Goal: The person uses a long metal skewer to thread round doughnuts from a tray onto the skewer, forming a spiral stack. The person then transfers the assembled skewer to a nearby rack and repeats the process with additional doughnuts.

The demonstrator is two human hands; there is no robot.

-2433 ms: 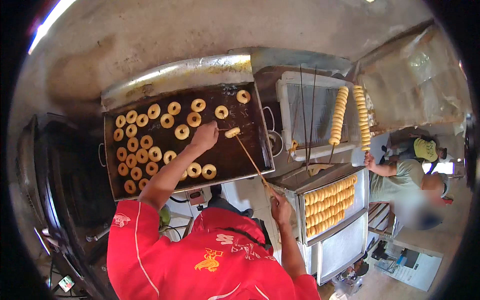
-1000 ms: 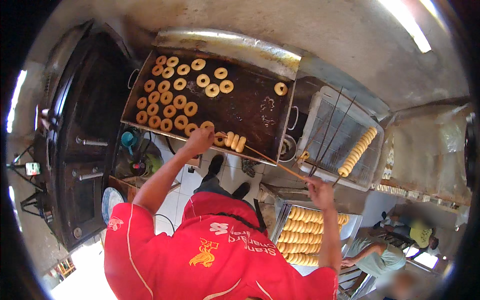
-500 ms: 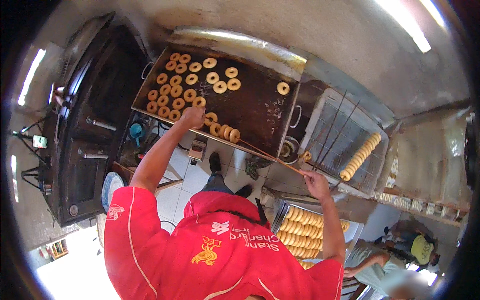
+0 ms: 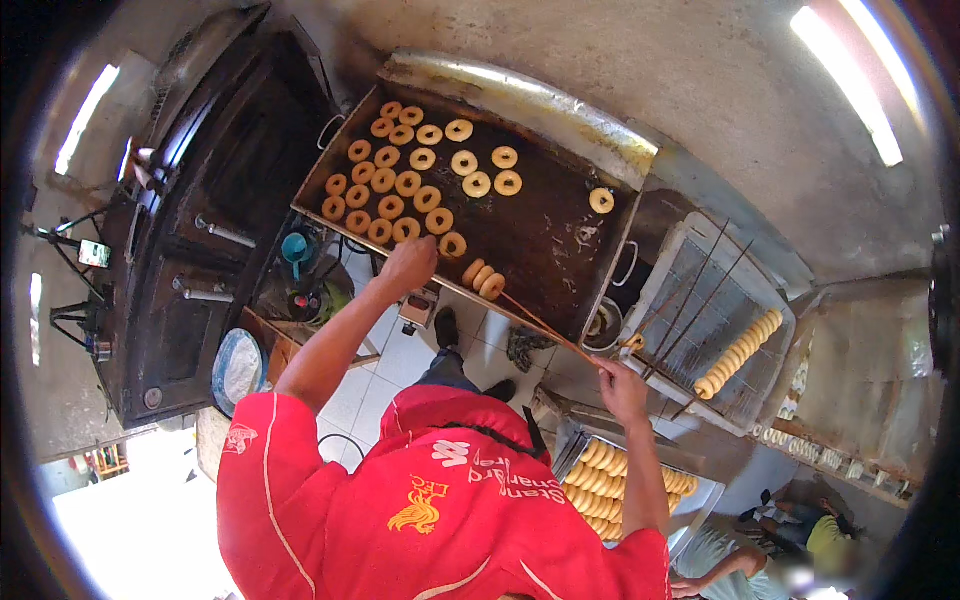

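Note:
My right hand [image 4: 622,385] grips a long thin stick [image 4: 550,325] whose far part reaches over the near edge of the dark oil pan [image 4: 560,245]. Threaded on that stick are several ring doughnuts [image 4: 490,286], bunched together at the pan's near side. My left hand [image 4: 410,264] is at the same edge, left of the stick, with its fingers closed; whatever they hold, if anything, is hidden. Just beyond those fingers lies a golden ring doughnut [image 4: 406,229]. More loose rings fill the pan's left half, browner at the far left, and a lone pale ring [image 4: 601,200] sits at the right.
Right of the pan, a wire-mesh tray [image 4: 745,330] holds a stacked row of rings [image 4: 738,352] and two bare sticks [image 4: 705,290]. Behind my right arm stands a tray of doughnut rows [image 4: 600,490]. A dark cabinet [image 4: 215,240] is at left; another person [image 4: 730,565] is at lower right.
The view has shifted, so the pan appears farther right and lower. My left hand has drawn back slightly toward the near edge. The right hand still grips the stick.

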